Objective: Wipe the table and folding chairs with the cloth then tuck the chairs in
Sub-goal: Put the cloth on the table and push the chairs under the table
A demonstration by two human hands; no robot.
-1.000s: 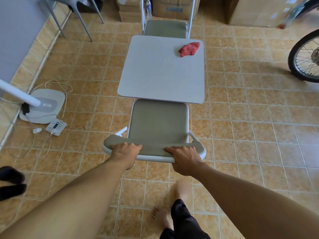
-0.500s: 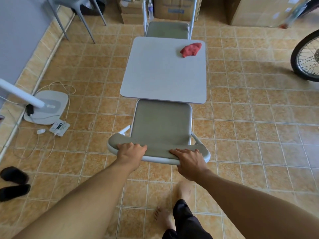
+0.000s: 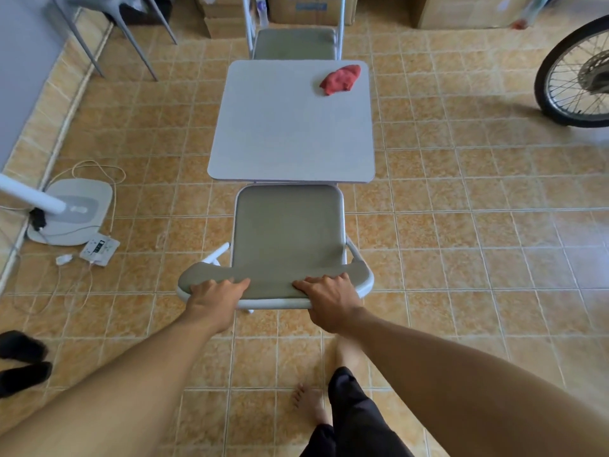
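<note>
A grey square table (image 3: pixel 290 127) stands on the tiled floor ahead of me. A crumpled red cloth (image 3: pixel 341 79) lies on its far right corner. The near folding chair (image 3: pixel 288 225), with an olive padded seat and white frame, stands against the table's front edge. My left hand (image 3: pixel 214 296) grips the left part of its padded backrest, and my right hand (image 3: pixel 329 296) grips the right part. A second folding chair (image 3: pixel 295 42) stands at the table's far side, its seat partly under the tabletop.
A fan base (image 3: pixel 71 209) with cable and a power strip (image 3: pixel 99 250) lie on the floor at left. A bicycle wheel (image 3: pixel 576 74) stands at right. Cardboard boxes (image 3: pixel 313 8) line the back wall, grey chair legs (image 3: pixel 131 34) stand back left, black slippers (image 3: pixel 23 361) lie near left.
The near chair has slid a little forward toward the table with both hands on its backrest. The cloth has not moved.
</note>
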